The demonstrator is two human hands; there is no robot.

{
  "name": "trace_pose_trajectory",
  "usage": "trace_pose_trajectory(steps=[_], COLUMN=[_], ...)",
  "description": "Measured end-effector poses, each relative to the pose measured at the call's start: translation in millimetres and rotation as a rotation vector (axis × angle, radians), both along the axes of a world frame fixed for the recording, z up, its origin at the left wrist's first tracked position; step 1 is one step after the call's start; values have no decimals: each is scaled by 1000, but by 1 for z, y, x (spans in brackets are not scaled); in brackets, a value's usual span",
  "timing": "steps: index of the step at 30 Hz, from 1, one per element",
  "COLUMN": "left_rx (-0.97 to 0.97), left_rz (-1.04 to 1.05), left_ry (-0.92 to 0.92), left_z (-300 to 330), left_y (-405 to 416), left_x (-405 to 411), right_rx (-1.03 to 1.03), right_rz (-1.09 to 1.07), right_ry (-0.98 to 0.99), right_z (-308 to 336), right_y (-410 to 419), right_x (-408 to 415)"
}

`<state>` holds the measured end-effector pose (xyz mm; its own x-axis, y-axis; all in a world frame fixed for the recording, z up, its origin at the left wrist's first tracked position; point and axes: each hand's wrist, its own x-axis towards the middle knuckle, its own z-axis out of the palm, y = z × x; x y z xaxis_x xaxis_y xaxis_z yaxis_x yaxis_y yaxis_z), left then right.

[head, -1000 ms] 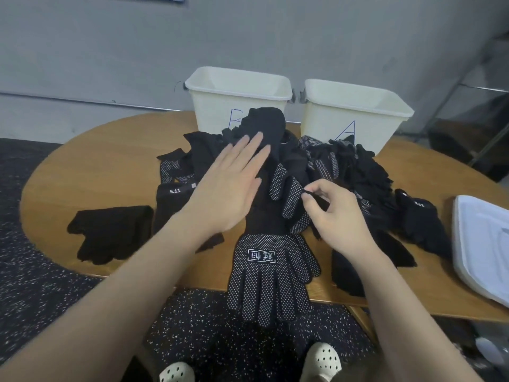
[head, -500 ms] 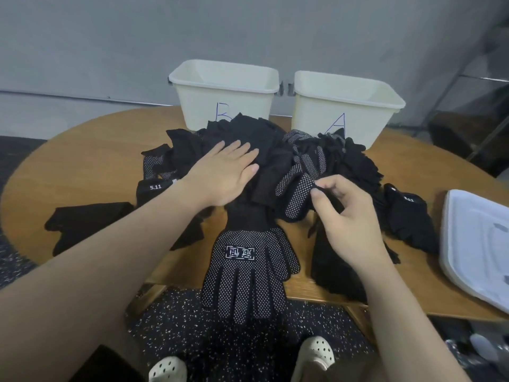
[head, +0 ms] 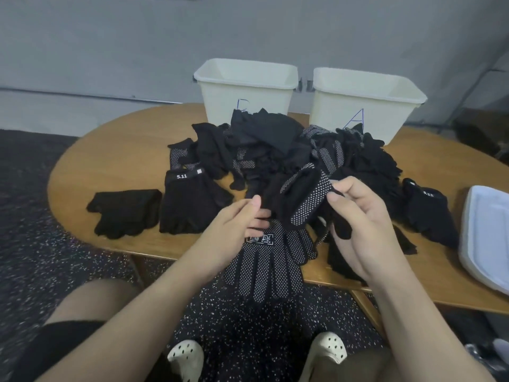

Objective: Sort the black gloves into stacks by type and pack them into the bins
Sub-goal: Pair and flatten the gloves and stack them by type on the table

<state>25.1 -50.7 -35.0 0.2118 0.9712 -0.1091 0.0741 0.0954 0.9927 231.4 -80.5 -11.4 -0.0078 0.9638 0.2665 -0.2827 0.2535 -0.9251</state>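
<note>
Head view: oval wooden counter point(head: 115, 150) on speckled dark floor point(head: 33, 244), grey wall point(head: 110, 45) behind. Black glove pile point(head: 275, 150) lies mid-counter before two cream bins point(head: 245, 89). Right hand point(head: 358, 216) pinches a dotted glove point(head: 308, 199); left hand point(head: 237, 224) fingers lie relaxed on the stacked dotted gloves point(head: 272, 266) at the counter's near edge.

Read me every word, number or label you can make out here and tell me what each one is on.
"5.11": white print on the cuff of the black glove left of the pile.
"A": handwritten in blue on the front of the right bin.
Left bin: a blue handwritten letter, half hidden by gloves, not readable.
Dotted glove at the table edge: white boxed logo, too blurred to read.
Glove on the right: small white cuff print, too blurred to read.
</note>
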Motion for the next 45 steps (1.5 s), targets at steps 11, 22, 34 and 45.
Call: trace_pose_trajectory(steps=[11,22,34,45], left_rx=[-25,292,107,106], left_rz=[35,-168,-193,-256], left_ry=[-343,-163,-151,154], left_z=[10,24,16,21], left_y=[9,7,-3,0], left_x=[-31,-27,-32,-50], right_rx=[-104,-194,-250,-345], right_rz=[160,171,148,281], right_ry=[-91,-249,-103,-436], right_z=[-14,-5,3,-5], right_y=[1,4,0,-1], right_x=[-14,-37,-33,-22])
